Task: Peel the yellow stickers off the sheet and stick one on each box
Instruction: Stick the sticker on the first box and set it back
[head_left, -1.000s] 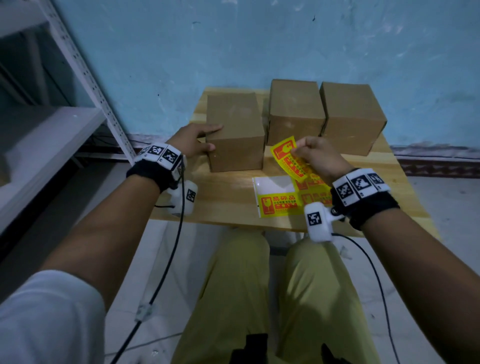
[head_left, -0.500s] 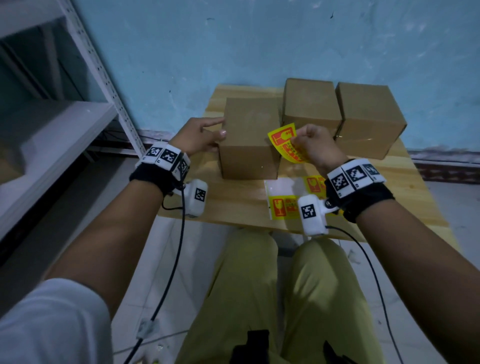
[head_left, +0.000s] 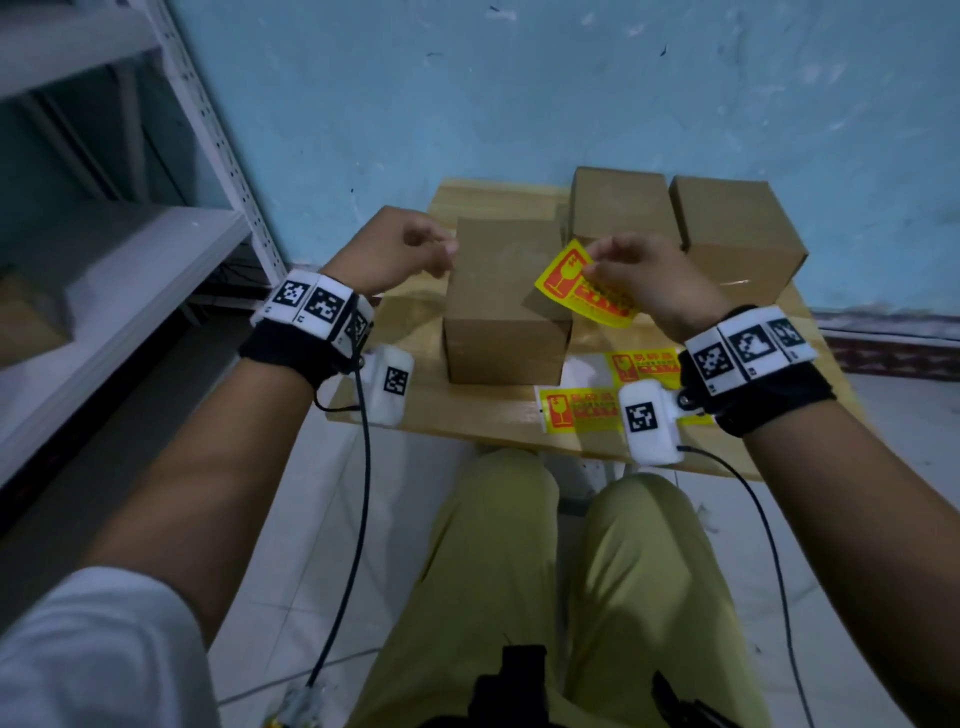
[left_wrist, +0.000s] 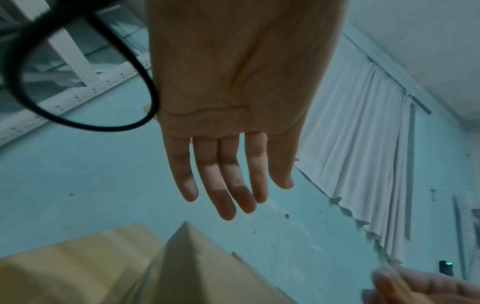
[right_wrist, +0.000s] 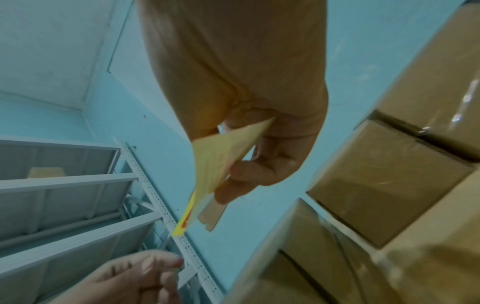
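I am looking down at a small light wooden table (head_left: 483, 410) set against a blue painted wall (head_left: 519, 93); pale floor tiles show below it. A grey metal shelving unit (head_left: 156, 249) stands left of the table, with only a narrow gap between the two.

I count three plain brown cardboard boxes, taking the nearest box (head_left: 506, 301) as my landmark. It sits toward the table's left front. A second box (head_left: 621, 208) is behind and right of it, just beside its far right corner. A third box (head_left: 737, 228) is farther right, just beside the second.

Right of the nearest box's base lies the sticker sheet (head_left: 587, 405), close to the table's front edge. I can make out two yellow stickers on it; the rest is hidden by my right wrist gear.

My right hand (head_left: 649, 280) is above the nearest box's right edge, thumb and fingers pinching one peeled yellow sticker (head_left: 566, 280), which hangs tilted over the box's top right corner. I cannot tell whether it touches the cardboard.

My left hand (head_left: 395, 249) is at the nearest box's upper left edge, holding nothing; the left wrist view shows its fingers straight. Bare tabletop lies in front of the box.
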